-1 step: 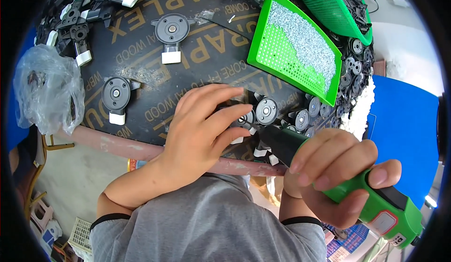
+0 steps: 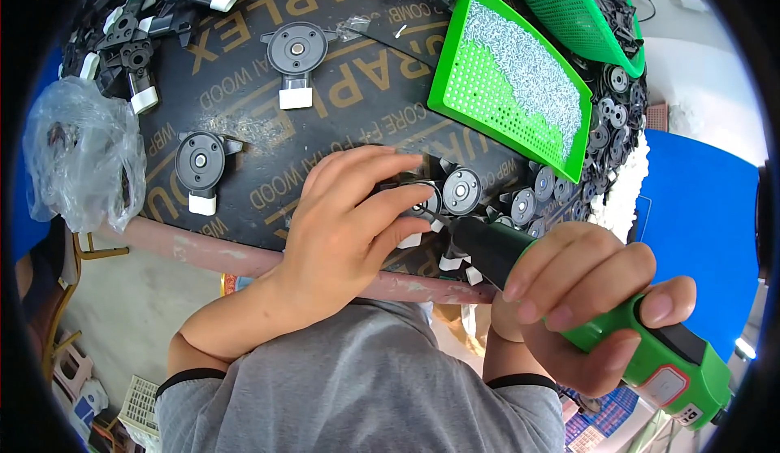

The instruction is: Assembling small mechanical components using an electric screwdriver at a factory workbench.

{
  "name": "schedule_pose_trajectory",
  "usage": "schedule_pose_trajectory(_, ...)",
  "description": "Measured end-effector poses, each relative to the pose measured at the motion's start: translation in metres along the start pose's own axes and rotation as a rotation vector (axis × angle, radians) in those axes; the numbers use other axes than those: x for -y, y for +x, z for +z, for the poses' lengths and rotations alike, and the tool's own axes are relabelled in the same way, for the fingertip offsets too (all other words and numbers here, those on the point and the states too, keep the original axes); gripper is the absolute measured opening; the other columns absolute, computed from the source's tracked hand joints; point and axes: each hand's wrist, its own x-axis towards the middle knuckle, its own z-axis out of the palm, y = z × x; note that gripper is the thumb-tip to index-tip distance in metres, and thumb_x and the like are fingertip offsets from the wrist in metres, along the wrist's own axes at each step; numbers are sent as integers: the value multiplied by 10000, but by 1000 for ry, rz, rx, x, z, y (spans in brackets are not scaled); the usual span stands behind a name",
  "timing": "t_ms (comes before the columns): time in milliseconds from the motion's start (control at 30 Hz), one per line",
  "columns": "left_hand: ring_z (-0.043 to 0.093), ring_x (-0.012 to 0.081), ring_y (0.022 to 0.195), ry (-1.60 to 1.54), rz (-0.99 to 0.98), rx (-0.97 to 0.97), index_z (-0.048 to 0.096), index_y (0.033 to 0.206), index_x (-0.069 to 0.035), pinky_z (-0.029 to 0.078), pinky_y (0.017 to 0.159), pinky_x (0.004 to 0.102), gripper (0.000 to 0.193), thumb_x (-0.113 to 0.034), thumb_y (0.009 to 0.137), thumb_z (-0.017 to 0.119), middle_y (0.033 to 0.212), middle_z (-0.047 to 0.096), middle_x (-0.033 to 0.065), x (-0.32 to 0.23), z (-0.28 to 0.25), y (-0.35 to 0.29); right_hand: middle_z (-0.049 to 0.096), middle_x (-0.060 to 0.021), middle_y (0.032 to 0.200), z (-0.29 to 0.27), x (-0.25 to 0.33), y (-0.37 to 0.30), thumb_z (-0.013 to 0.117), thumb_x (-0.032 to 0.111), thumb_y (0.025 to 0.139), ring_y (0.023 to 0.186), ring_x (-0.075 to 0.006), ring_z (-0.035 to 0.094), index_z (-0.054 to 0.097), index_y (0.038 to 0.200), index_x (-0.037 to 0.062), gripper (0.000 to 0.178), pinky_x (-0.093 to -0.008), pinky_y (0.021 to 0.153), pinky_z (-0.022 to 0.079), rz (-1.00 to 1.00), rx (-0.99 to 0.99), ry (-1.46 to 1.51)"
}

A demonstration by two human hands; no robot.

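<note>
While the right hand [image 2: 581,307] is clamped round the green body of a power screwdriver [image 2: 487,246], its dark nose slants up and leftward over the front edge [image 2: 187,247] of the black surface [image 2: 366,120], the slim bit reaching a dark disc part [image 2: 436,203]. Fingers of the left hand [image 2: 341,209] are bent about that part from its left, thumb and index finger a little apart at the tips; how firmly they grip cannot be told, since they hide much of it. The disc part lies near the front edge, and just to its right sits a grey disc unit [image 2: 462,191], so there is little room on that side, where more units crowd toward the right edge. Beyond them a green tray [image 2: 449,102] lies at a slant, small metal screws [image 2: 540,71] heaped along its far side, and a green basket [image 2: 561,14] stands behind it. Left of the left hand there is wider space: one white-tipped unit [image 2: 200,163] rests near the front edge, another [image 2: 297,51] farther back, well apart from each other. A clear plastic bag [image 2: 85,152] hangs over the left edge, below a pile of black parts [image 2: 134,30].
</note>
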Motion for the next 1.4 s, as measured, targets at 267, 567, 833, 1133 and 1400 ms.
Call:
schedule_pose_trajectory(267, 611, 312, 1058, -5, 31, -61, 714, 923, -66, 462, 914, 440, 218, -122, 724, 783, 1105, 672, 66, 0, 0, 0, 512, -101, 739, -1, 1, -7, 573, 189, 933, 556, -178, 529, 424, 1162, 56, 304, -306, 473, 530, -49, -9, 39)
schedule_pose_trajectory(567, 626, 287, 1036, 31, 71, -94, 747, 946, -111, 481, 874, 414, 293, -126, 663, 822, 1089, 682, 47, -2, -3, -2, 511, -91, 738, 0, 5, -7, 567, 189, 934, 537, -169, 530, 436, 1156, 51, 293, -296, 460, 532, -88, -88, 23)
schedule_pose_trajectory(833, 616, 277, 1080, 84, 45, -28, 774, 974, -129, 478, 912, 389, 301, -139, 675, 802, 1103, 685, 47, -3, -4, -3, 513, -88, 733, -2, 6, -4, 564, 178, 938, 530, -160, 535, 435, 1139, 38, 277, -281, 453, 535, -73, -17, 62)
schedule_pose_trajectory(1133, 613, 277, 1088, 70, 71, -47, 774, 954, -125, 478, 906, 379, 282, -120, 674, 806, 1090, 689, 45, -2, -4, -3, 521, -87, 731, 1, 6, -5, 576, 164, 922, 524, -160, 543, 439, 1125, 19, 284, -279, 444, 531, -124, -93, 81)
schedule_pose_trajectory(1400, 617, 279, 1079, 53, 84, -60, 772, 943, -115, 488, 896, 377, 281, -111, 665, 812, 1066, 692, 45, -3, -7, -3, 526, -77, 719, 0, 6, -4, 582, 162, 911, 504, -149, 534, 459, 1099, 20, 266, -266, 429, 519, -139, -66, 106)
